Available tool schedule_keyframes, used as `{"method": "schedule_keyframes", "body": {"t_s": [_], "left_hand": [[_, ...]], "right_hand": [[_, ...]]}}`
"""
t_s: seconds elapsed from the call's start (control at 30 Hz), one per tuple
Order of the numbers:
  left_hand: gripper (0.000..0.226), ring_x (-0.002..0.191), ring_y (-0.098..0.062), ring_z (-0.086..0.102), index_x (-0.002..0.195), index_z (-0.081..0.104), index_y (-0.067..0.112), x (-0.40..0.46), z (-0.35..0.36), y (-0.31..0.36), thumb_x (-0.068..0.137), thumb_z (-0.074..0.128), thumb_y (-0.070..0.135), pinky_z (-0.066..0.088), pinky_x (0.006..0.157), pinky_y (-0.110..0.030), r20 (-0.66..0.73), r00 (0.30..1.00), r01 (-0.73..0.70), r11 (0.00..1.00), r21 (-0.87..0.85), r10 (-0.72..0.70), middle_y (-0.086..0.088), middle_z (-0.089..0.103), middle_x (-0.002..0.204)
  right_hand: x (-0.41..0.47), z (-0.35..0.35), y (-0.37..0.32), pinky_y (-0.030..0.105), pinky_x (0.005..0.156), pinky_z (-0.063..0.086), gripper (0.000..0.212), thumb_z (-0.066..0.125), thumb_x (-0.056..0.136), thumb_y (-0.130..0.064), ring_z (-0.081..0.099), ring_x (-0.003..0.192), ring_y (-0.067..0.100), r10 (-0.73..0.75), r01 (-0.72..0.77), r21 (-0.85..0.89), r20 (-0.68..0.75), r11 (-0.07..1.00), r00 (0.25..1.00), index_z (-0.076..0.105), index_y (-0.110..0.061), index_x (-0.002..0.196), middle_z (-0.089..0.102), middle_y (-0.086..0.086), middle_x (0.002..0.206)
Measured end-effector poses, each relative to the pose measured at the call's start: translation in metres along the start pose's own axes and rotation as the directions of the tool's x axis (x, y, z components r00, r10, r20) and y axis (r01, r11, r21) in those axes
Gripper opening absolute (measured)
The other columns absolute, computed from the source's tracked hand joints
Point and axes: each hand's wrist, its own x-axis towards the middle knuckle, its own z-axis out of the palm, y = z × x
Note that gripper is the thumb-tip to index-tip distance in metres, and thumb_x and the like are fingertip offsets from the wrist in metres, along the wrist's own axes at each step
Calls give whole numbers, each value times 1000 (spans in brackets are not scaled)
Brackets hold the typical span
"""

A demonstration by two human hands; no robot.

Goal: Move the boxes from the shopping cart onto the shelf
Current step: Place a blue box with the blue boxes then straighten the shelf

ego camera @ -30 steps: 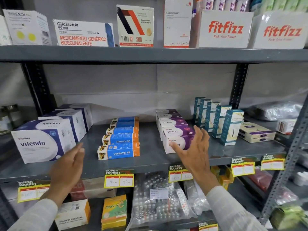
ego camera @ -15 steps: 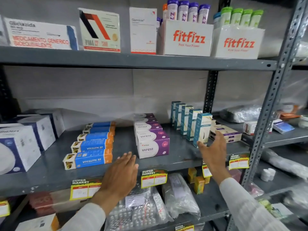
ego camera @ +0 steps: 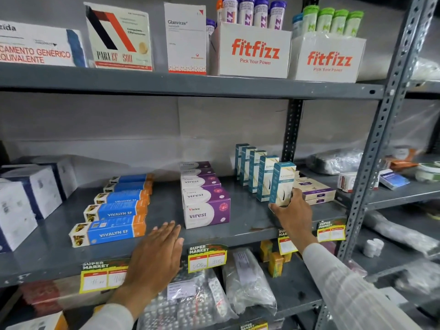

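Note:
On the grey middle shelf [ego camera: 252, 222] stand rows of boxes. My right hand [ego camera: 291, 215] grips the bottom of the front teal and white upright box [ego camera: 282, 179], first in a row of several like it. My left hand [ego camera: 156, 256] lies flat and open on the shelf's front edge, between the blue and orange Vivalyn EF boxes [ego camera: 112, 232] and the purple and white Virest boxes [ego camera: 207, 210]. It holds nothing. The shopping cart is out of view.
White and navy boxes [ego camera: 14, 210] sit at the far left. Flat cream and purple boxes [ego camera: 314, 190] lie behind my right hand. The upper shelf carries Fitfizz cartons [ego camera: 253, 51] with tubes. A perforated grey upright [ego camera: 371, 148] stands on the right. Bagged blister packs [ego camera: 190, 303] fill the shelf below.
My view swung right. My right hand moved from the front Virest box to the front teal box and closed on its base. My left hand slid right along the shelf edge.

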Motion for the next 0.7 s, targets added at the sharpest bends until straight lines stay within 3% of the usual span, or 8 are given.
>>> {"method": "schedule_keyframes", "body": {"t_s": [0.1,0.23,0.7], "left_hand": [[71,140,-20,51,142,57,11,0,0,1,102,12,50,25,119,-34,-2,1000,7,1000,-14,-7,-6,56,149],[72,145,-18,44,147,51,13,-1,2,1,102,9,51,20,121,-31,-15,1000,14,1000,-25,-14,-4,50,154],[71,145,-17,44,147,51,16,1,2,0,102,10,52,23,121,-32,6,1000,30,998,-48,-29,-2,51,154]], "right_hand": [[-2,-1,6,42,88,53,68,85,78,-38,64,111,34,-5,5,-18,-9,1000,1000,44,-15,127,65,11,126],[-5,-3,8,37,84,51,63,84,80,-37,65,111,33,-42,42,-35,-2,999,999,49,-13,126,65,10,124],[-7,-9,4,38,85,53,58,81,83,-44,65,117,31,-37,43,-74,70,996,997,49,-16,122,67,8,130]]}}
